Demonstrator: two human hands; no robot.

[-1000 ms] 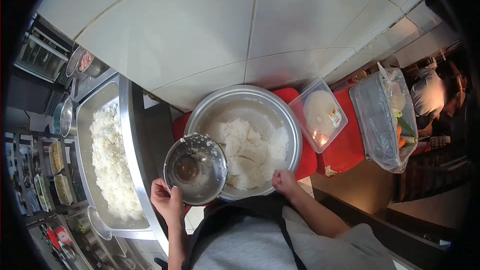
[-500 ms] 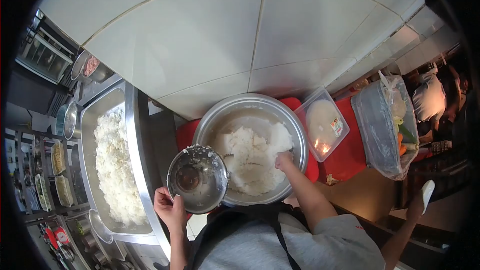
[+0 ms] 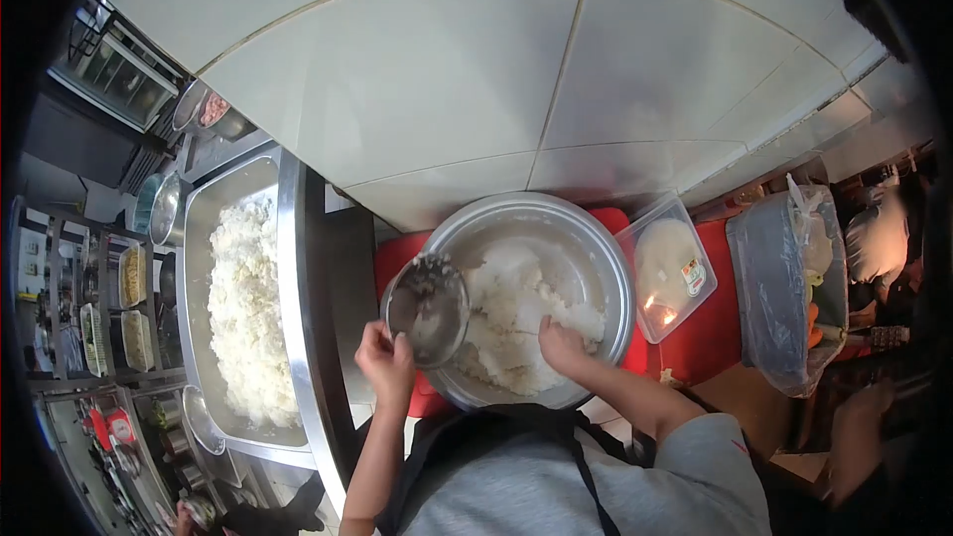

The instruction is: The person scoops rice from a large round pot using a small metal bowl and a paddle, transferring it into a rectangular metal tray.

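My left hand (image 3: pixel 385 365) grips the near-left rim of a metal bowl (image 3: pixel 429 313), fingers closed. Bits of rice cling to the bowl, which is tilted over the left side of a large metal pot (image 3: pixel 617 288). White rice (image 3: pixel 516 313) is heaped inside that pot. Low in the pot, my right hand (image 3: pixel 562 345) is closed against the rice. Whatever it may be holding is hidden in the white heap.
Left of me, a deep steel tray (image 3: pixel 199 337) holds more rice. Right of the pot, a clear plastic container (image 3: pixel 670 273) rests on a red surface (image 3: pixel 705 323), with a plastic-lined bin (image 3: pixel 779 278) beyond. A co-worker's blurred arm (image 3: pixel 856 437) shows at lower right.
The bowl has moved up and tipped further over the pot. Within the pot, my right hand has shifted left and down, away from the right wall. The view has swung slightly.
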